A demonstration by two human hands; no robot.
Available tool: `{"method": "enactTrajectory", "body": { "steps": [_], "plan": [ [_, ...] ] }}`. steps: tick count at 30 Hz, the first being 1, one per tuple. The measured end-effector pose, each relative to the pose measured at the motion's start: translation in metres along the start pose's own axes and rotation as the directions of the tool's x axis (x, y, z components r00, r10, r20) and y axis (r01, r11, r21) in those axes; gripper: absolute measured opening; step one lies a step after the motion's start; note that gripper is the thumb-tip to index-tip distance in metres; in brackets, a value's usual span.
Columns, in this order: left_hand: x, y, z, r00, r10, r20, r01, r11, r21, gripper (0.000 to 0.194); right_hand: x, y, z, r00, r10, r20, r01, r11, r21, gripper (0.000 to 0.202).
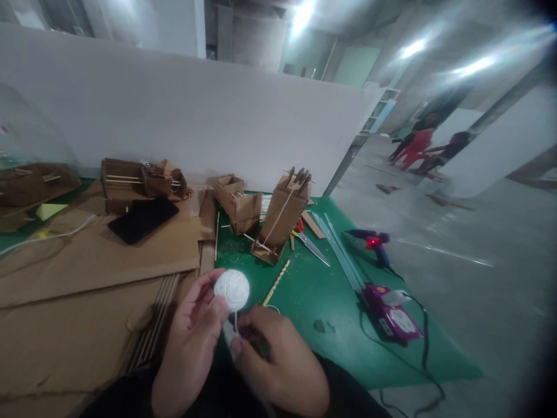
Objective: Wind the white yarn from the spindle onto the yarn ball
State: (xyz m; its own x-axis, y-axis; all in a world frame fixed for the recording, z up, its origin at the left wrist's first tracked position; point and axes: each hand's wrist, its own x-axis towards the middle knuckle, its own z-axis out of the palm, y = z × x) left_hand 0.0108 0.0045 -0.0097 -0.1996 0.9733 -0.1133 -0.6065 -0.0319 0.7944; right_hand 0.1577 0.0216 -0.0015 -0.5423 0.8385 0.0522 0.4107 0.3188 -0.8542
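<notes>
My left hand (pixel 195 334) grips a ball of white string (pixel 232 289) between thumb and fingers, above the near edge of the table. A strand runs down from the ball to my right hand (pixel 278 360), whose thumb and fingers are pinched on it. Just beyond my right hand, a thin yellow twisted stick (pixel 277 283) lies on the green tabletop, and a bit of white string curves near its lower end. Farther back stands a tall cardboard piece (pixel 282 220) with sticks at its top and string along its side.
Scissors (pixel 311 247), clear glue sticks (pixel 339 249), a glue gun (pixel 372 241) and a purple power strip (pixel 391 316) with a cable lie right. Cardboard sheets (pixel 100 261), a black phone (pixel 143 219) and cardboard boxes (pixel 124 180) are left. Two people sit far right.
</notes>
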Motion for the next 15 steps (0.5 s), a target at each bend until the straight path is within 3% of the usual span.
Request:
{"method": "enactTrajectory", "body": {
  "steps": [2, 5, 12, 15],
  "plan": [
    [-0.001, 0.0, -0.001, 0.999, -0.022, 0.026, 0.022, 1.0, 0.002, 0.034, 0.004, 0.006, -0.003, 0.995, 0.072, 0.065, -0.087, 0.955, 0.282, 0.019],
    [-0.002, -0.002, -0.003, 0.998, -0.032, 0.054, 0.031, 0.999, 0.019, 0.033, 0.009, 0.01, -0.003, 0.993, 0.058, 0.105, -0.108, 0.804, 0.584, 0.034],
    [-0.002, -0.006, -0.008, 0.994, -0.045, 0.102, 0.037, 0.996, 0.084, 0.035, 0.018, 0.007, 0.007, 0.998, 0.048, 0.047, -0.067, 0.722, 0.688, 0.034],
    [-0.001, -0.006, -0.004, 0.994, -0.047, 0.097, 0.042, 0.998, 0.049, 0.031, 0.019, 0.011, 0.01, 0.995, 0.1, 0.024, -0.091, 0.749, 0.656, 0.029]
  ]
}}
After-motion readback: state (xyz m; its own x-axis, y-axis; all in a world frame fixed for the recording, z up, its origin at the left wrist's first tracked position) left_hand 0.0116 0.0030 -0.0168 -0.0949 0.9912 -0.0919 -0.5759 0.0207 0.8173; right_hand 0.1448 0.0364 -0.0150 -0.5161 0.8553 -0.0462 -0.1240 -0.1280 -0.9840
